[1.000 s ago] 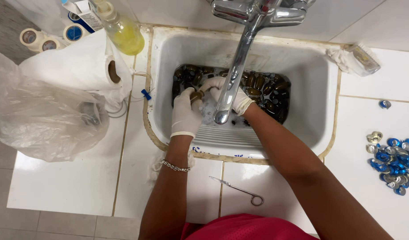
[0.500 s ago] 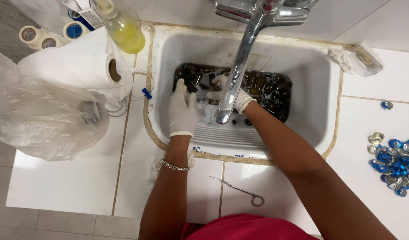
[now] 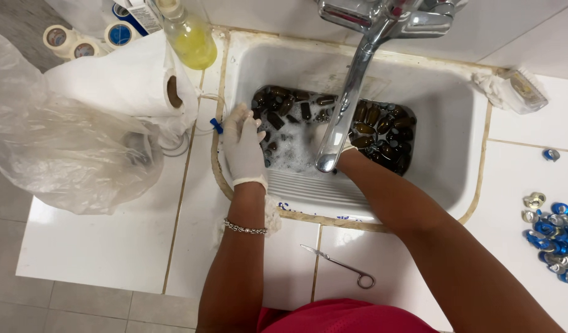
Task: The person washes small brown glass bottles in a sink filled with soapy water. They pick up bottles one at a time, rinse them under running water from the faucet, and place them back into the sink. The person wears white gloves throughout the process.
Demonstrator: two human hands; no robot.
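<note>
A white sink [image 3: 456, 123] holds several small brown glass vials [image 3: 376, 132] lying in soapy water [image 3: 293, 151]. My left hand [image 3: 244, 145], in a white glove, is at the sink's left rim with its fingers bunched together over the nearest vials; whether they hold anything is hidden. My right hand [image 3: 347, 151] is in the water under the chrome tap spout [image 3: 345, 98], which covers most of it; only a bit of white glove shows. A thin bracelet [image 3: 244, 228] is on my left wrist.
On the left counter are a paper towel roll [image 3: 136, 80], a bottle of yellow liquid [image 3: 188, 37], tape rolls [image 3: 80, 43] and a crumpled clear plastic bag [image 3: 62, 142]. Metal forceps [image 3: 339, 266] lie at the front. Blue and silver caps [image 3: 555, 237] are heaped at right.
My left hand has moved from the middle of the sink to its left rim. My right hand has slid further under the spout.
</note>
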